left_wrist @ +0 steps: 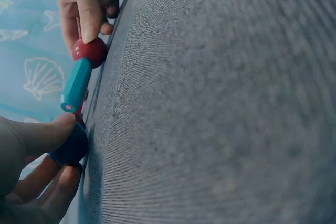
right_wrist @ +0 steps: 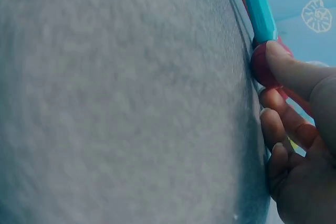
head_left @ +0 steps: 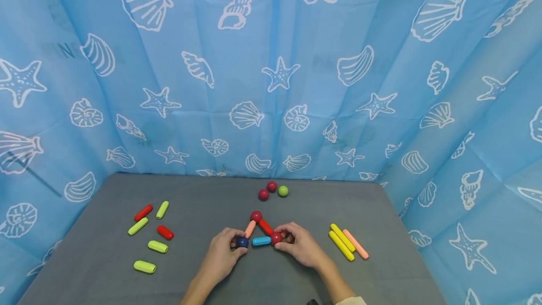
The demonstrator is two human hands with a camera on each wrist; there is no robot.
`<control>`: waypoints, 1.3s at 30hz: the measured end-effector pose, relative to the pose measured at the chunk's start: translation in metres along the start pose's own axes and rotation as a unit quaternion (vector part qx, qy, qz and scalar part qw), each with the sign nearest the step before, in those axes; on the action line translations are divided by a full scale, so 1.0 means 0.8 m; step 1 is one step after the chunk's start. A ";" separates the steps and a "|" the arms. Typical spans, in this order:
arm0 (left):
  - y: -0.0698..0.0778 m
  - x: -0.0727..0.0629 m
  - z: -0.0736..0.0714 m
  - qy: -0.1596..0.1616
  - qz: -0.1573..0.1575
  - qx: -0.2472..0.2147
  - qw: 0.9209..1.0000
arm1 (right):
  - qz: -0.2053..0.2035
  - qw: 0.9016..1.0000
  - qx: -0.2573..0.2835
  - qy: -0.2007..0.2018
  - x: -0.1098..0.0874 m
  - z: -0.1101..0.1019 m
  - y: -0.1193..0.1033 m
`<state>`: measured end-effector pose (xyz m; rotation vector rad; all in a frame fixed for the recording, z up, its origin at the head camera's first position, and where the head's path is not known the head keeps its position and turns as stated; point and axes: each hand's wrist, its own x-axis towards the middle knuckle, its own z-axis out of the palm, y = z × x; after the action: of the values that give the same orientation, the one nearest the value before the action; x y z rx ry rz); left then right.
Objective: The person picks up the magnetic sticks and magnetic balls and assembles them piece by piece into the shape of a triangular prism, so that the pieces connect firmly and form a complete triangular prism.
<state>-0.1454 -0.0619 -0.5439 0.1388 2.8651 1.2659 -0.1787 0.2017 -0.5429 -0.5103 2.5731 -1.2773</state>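
Note:
My left hand (head_left: 221,254) pinches a dark blue ball (left_wrist: 71,145) between thumb and fingers. A red ball (right_wrist: 266,64) is pinched in my right hand (head_left: 301,247). From that red ball a light blue rod (head_left: 261,241) points toward the blue ball, and a small gap shows between rod end and blue ball. A red rod (head_left: 266,227) runs from the held red ball up to another red ball (head_left: 256,216) at the top. Between that top ball and the blue ball lies a peach rod (head_left: 250,228). Together they form a near triangle on the table.
Behind the triangle sit two loose red balls (head_left: 263,194) and a green ball (head_left: 282,191). Several short green rods (head_left: 158,246) and red rods (head_left: 165,232) lie at left. Longer yellow rods (head_left: 341,245) and a peach rod (head_left: 355,244) lie right. A blue curtain (head_left: 271,84) hangs behind the grey table (head_left: 190,192).

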 end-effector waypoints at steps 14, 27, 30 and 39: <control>0.000 0.005 -0.006 0.004 -0.004 -0.014 1.000 | 0.009 1.000 -0.013 0.017 0.000 0.006 0.000; -0.094 0.001 -0.176 0.044 -0.088 0.070 0.993 | 0.017 1.000 0.004 0.015 -0.002 0.006 0.001; -0.111 0.004 -0.191 0.014 -0.116 0.055 0.992 | 0.018 1.000 0.006 0.020 -0.005 0.006 0.002; -0.125 0.017 -0.187 -0.034 -0.119 0.102 0.987 | 0.011 1.000 0.009 0.012 -0.005 0.007 -0.002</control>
<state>-0.1732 -0.2381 -0.5160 -0.1530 2.8391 0.9094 -0.1731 0.1981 -0.5449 -0.4662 2.5757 -1.3065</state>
